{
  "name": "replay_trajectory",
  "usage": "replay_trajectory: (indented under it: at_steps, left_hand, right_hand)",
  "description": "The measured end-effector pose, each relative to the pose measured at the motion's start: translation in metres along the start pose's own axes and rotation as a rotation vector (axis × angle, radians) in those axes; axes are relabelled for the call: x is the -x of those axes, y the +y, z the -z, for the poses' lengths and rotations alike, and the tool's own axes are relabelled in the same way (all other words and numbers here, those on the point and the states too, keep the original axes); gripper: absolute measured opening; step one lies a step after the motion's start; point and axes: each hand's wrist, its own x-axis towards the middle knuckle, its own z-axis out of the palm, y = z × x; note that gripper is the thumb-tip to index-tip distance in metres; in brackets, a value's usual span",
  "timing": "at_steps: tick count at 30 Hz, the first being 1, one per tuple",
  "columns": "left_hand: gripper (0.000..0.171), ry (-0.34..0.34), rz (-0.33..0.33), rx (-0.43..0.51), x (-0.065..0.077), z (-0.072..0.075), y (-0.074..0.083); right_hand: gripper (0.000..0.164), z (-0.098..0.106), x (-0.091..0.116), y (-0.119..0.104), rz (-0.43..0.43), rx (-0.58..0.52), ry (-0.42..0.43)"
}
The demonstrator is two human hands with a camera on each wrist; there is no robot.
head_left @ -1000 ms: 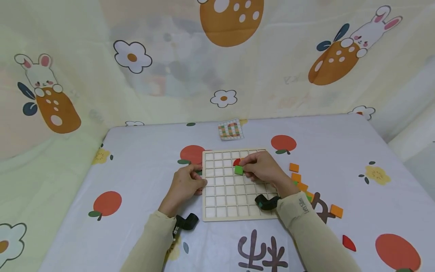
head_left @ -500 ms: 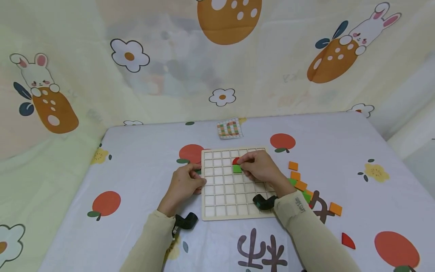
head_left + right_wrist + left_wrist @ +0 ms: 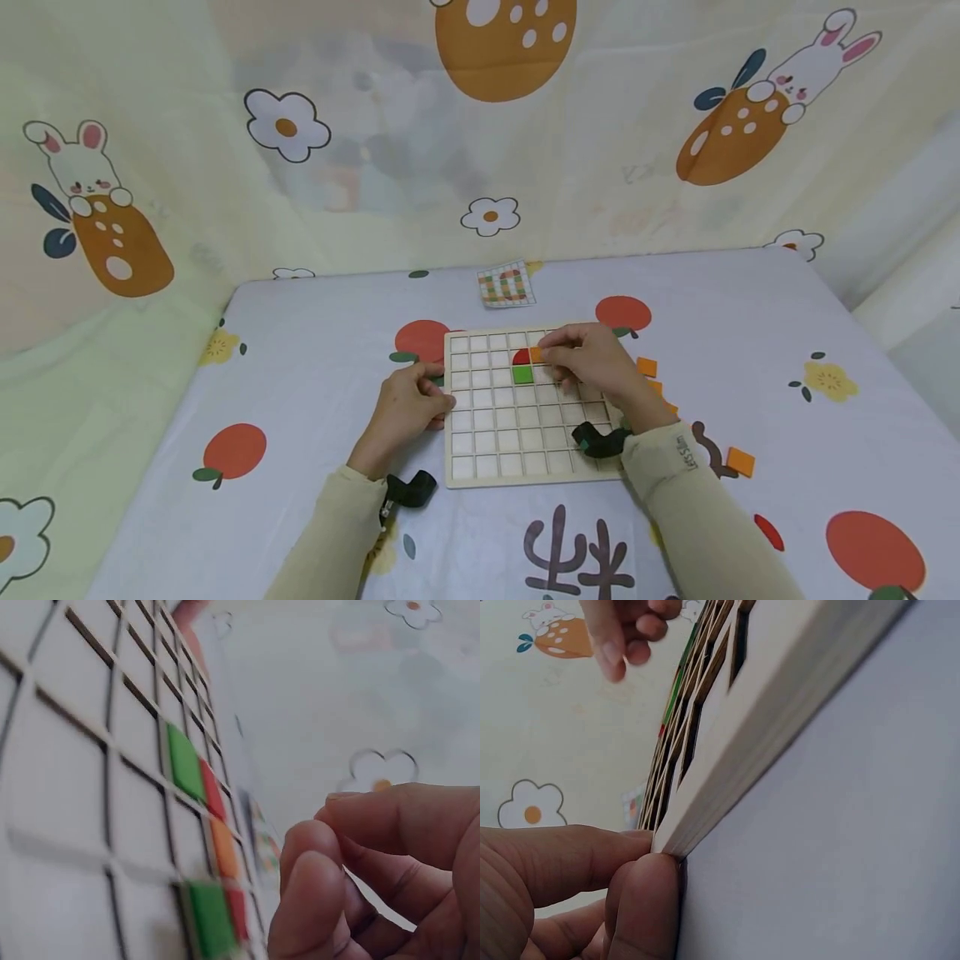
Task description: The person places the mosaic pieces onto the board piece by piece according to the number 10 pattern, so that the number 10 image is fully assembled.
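Board (image 3: 510, 441): pale wood, square-gridded, flat on cloth (image 3: 315, 375)
Tiles (image 3: 522, 375): red, orange, green, bunched toward board's far side
Left hand (image 3: 405, 407): pinching board's left edge
Right hand (image 3: 596, 364): released, fingers loosely bent above board

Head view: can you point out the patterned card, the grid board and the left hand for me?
Patterned card (image 3: 506, 286): head view, middle of its printed face.
Grid board (image 3: 508, 418): head view, a bare cell near its middle.
Left hand (image 3: 405, 404): head view, back of the hand.
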Motion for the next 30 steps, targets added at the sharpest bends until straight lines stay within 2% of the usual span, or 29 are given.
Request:
replay_trajectory:
  at_steps: [4,8,14,21,26,30]
  left_hand:
    - [0.049,0.000,0.003,-0.001,0.001,0.000,0.002]
    - [0.050,0.004,0.006,-0.009,0.002,0.001,0.003]
    - [0.050,-0.002,0.002,-0.011,0.003,0.001,0.001]
    - [0.050,-0.011,-0.003,-0.007,0.002,0.000,0.001]
    - [0.050,-0.012,-0.004,-0.008,0.002,-0.001,0.001]
    - [0.050,-0.005,-0.003,-0.009,0.002,-0.001,0.001]
  right_hand:
    - [0.031,0.025,0.011,-0.005,-0.027,0.095,0.073]
    - [0.031,0.052,0.022,0.003,-0.056,0.205,0.152]
    - [0.032,0.082,0.035,0.024,-0.131,0.244,0.214]
    - [0.043,0.093,0.038,0.041,-0.247,0.269,0.265]
    - [0.050,0.094,0.038,0.044,-0.269,0.272,0.257]
    - [0.048,0.094,0.036,0.044,-0.276,0.283,0.246]
